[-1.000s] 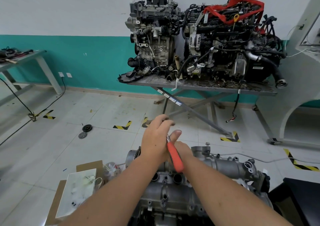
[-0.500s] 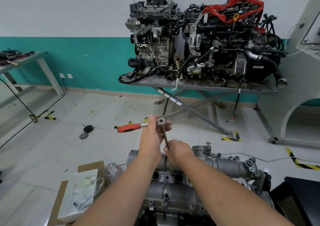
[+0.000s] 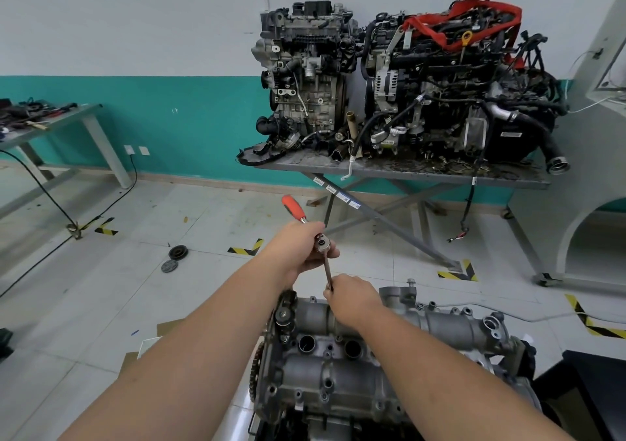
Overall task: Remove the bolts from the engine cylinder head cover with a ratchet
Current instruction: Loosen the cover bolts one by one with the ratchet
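**Above the cylinder head cover: one ratchet held by two hands**

Near the bottom centre, one grey engine cylinder head cover (image 3: 342,366) is seen, with two round dark openings on its top. One ratchet (image 3: 306,229) is held above its far edge. The orange handle points up and to the left, and the metal head sits at the left hand (image 3: 301,247), whose fingers are wrapped around the shank just below the handle. From the ratchet head one thin extension bar (image 3: 328,271) runs down to the right hand (image 3: 352,296), whose fingers are pinched around the lower end of the bar, just over the cover. The socket and the bolt under this hand are hidden, so contact with a bolt cannot be told.

Behind, two complete engines (image 3: 305,78) are standing side by side on one grey counter (image 3: 406,171) against the wall. At the left, one second counter (image 3: 54,124) with small tools is seen. Two dark round discs (image 3: 178,252) are lying on the tiled floor, close to each other.
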### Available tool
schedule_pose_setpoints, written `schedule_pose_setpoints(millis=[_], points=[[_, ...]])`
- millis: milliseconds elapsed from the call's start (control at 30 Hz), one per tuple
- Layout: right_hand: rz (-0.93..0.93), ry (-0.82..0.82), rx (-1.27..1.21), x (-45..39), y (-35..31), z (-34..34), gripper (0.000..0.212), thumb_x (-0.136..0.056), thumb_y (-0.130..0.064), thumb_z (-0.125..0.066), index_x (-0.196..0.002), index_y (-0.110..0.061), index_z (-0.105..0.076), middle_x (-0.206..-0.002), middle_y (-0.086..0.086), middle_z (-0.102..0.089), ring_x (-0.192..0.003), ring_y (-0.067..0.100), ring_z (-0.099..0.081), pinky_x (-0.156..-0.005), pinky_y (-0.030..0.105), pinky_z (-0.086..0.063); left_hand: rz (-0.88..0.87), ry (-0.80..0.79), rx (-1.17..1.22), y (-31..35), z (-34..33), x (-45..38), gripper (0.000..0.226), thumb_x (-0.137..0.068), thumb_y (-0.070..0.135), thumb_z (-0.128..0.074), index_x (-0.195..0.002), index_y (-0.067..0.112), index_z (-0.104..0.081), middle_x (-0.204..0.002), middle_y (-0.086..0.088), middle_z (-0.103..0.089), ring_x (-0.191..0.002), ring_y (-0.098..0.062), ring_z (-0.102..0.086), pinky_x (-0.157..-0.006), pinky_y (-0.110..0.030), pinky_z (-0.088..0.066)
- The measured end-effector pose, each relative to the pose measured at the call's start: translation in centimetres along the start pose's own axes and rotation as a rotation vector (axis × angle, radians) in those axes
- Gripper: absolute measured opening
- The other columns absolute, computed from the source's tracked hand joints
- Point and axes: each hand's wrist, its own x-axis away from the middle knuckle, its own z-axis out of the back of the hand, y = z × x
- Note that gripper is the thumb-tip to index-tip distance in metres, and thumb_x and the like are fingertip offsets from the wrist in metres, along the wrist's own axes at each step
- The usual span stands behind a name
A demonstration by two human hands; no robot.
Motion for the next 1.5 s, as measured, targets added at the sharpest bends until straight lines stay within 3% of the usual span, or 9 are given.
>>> schedule_pose_setpoints(millis=[200,400,633,800,867,933,1067,1267,1500], points=[[0.018,-0.007,-0.013,0.2,0.1,0.1,0.025,-0.101,-0.034,-0.045,-0.111,-0.018,-0.063,-0.11,0.008,-0.066,-0.103,0.03,-0.06,-0.075,0.035,-0.042,-0.145,0.03,-0.729,2.7,-2.5,-0.4,0.019,-0.102,0.018,-0.038,-0.099,0.008,-0.054,-0.073,-0.006,-0.065,-0.061,-0.019,-0.069,-0.058,-0.028,-0.049],[0.034,-0.018,0.02,0.7,-0.1,0.5,0.023,-0.103,-0.029,-0.04,-0.097,-0.015,-0.057,-0.109,0.012,-0.066,-0.102,0.032,-0.061,-0.074,0.034,-0.04,-0.631,0.167,-1.51,0.5,-3.4,-0.1,0.034,-0.101,0.041,-0.042,-0.072,0.023,-0.045,-0.068,0.003,-0.047,-0.063,-0.021,-0.051,-0.054,-0.028,-0.035],[0.082,-0.042,-0.107,1.1,-0.7,0.9,0.034,-0.105,-0.025,-0.04,-0.132,-0.014,-0.056,-0.123,0.004,-0.061,-0.116,0.027,-0.057,-0.089,0.033,-0.042,-1.376,0.484,-1.242,-3.4,-1.6,-0.6,0.056,-0.092,0.056,-0.047,-0.064,0.009,-0.06,-0.084,-0.005,-0.063,-0.077,-0.028,-0.058,-0.063,-0.036,-0.045],[0.061,-0.083,0.041,0.4,-0.4,0.8,0.019,-0.094,-0.02,-0.045,-0.108,-0.015,-0.057,-0.109,0.008,-0.067,-0.097,0.029,-0.063,-0.078,0.038,-0.049,-0.994,0.252,-0.715,-5.5,-1.2,-0.6,0.06,-0.091,0.062,-0.044,-0.122,0.014,-0.063,-0.144,-0.004,-0.05,-0.13,-0.018,-0.048,-0.1,-0.03,-0.042],[0.014,-0.081,0.023,0.2,-0.2,1.0,0.02,-0.096,-0.024,-0.046,-0.109,-0.017,-0.06,-0.112,0.009,-0.067,-0.104,0.032,-0.062,-0.083,0.037,-0.048,-0.725,0.184,-0.256,-5.8,-2.1,-0.6,0.06,-0.096,0.06,-0.037,-0.138,0.021,-0.052,-0.139,0.005,-0.054,-0.123,-0.007,-0.055,-0.096,-0.016,-0.044],[-0.031,-0.059,-0.008,0.0,-0.3,1.0,0.025,-0.099,-0.031,-0.046,-0.112,-0.018,-0.062,-0.117,0.01,-0.066,-0.11,0.033,-0.06,-0.085,0.037,-0.046,-0.31,0.176,0.315,-4.8,-3.3,-1.0,0.051,-0.104,0.053,-0.03,-0.133,0.023,-0.059,-0.114,-0.001,-0.071,-0.098,-0.015,-0.07,-0.078,-0.022,-0.049],[-0.032,-0.054,-0.02,-0.3,-0.1,0.5,0.025,-0.099,-0.034,-0.046,-0.112,-0.02,-0.062,-0.116,0.009,-0.066,-0.108,0.033,-0.059,-0.085,0.038,-0.047,-0.151,0.184,0.675,-4.0,-2.9,-1.3,0.039,-0.103,0.044,-0.044,-0.094,0.014,-0.066,-0.084,-0.011,-0.074,-0.071,-0.021,-0.072,-0.07,-0.03,-0.051],[-0.021,-0.03,0.001,-0.4,0.0,0.1,0.027,-0.101,-0.036,-0.045,-0.113,-0.019,-0.062,-0.113,0.009,-0.067,-0.103,0.032,-0.06,-0.075,0.035,-0.043,0.03,0.178,0.388,-0.4,-0.9,-2.2,0.015,-0.1,0.013,-0.054,-0.09,0.003,-0.058,-0.068,-0.008,-0.062,-0.05,-0.014,-0.065,-0.053,-0.028,-0.054],[-0.013,-0.015,-0.009,0.0,-0.1,0.2,0.027,-0.1,-0.034,-0.045,-0.114,-0.018,-0.063,-0.114,0.01,-0.066,-0.104,0.033,-0.06,-0.075,0.035,-0.041,-0.188,0.054,-0.383,2.0,-1.4,-1.6,0.017,-0.099,0.03,-0.058,-0.099,0.013,-0.056,-0.076,-0.004,-0.062,-0.049,-0.009,-0.062,-0.056,-0.029,-0.052]])
